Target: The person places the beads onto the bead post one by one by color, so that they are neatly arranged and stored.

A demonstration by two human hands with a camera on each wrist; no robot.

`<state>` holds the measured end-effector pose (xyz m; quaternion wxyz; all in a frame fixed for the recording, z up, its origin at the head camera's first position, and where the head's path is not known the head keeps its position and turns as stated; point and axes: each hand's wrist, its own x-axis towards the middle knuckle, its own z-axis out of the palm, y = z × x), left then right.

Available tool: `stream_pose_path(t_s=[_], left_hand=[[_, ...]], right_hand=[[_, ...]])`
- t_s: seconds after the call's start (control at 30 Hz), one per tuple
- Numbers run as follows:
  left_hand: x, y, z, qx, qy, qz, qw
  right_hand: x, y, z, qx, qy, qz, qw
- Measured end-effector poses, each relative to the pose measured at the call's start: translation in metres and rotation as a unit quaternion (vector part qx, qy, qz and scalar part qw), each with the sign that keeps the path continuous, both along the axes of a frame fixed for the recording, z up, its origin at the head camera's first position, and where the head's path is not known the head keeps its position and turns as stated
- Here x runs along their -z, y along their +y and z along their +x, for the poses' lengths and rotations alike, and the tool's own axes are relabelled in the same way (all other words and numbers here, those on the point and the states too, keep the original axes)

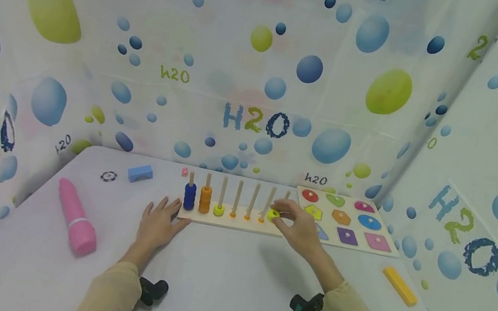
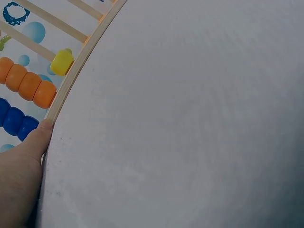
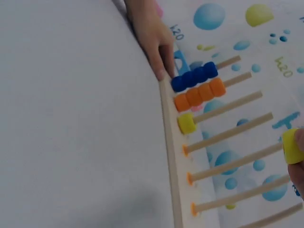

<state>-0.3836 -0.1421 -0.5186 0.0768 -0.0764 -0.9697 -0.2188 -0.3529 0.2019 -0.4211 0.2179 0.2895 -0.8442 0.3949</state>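
Pinching a yellow bead (image 1: 273, 215) in our right hand (image 1: 302, 230), near bare pegs (image 1: 253, 199).
Our left hand (image 1: 159, 224), fingers spread, touches the peg board (image 1: 227, 222) beside blue beads (image 1: 189, 197).

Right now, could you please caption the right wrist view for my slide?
Right hand pinches a yellow bead; left hand touches one end of the pegboard.

Dim, diffuse light leaves soft shadows on the flat white worktop (image 1: 218, 272), lower centre; the left wrist view darkens rightward.

Pegboard (image 1: 222, 222), puzzle (image 1: 353, 221) on white table (image 1: 218, 275)
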Motion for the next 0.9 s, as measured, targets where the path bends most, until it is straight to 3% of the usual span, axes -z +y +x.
stream_pose_path(t_s=[0.37,0.9], left_hand=[[0.0,0.0,0.001,0.004,-0.011,0.01,0.9999],[-0.001,0.0,0.002,0.0,0.009,0.01,0.9999]], right_hand=[[-0.02,-0.075,-0.047,-0.038,0.017,-0.023,0.999],[-0.022,-0.116,-0.077,-0.019,-0.016,-0.004,1.0]])
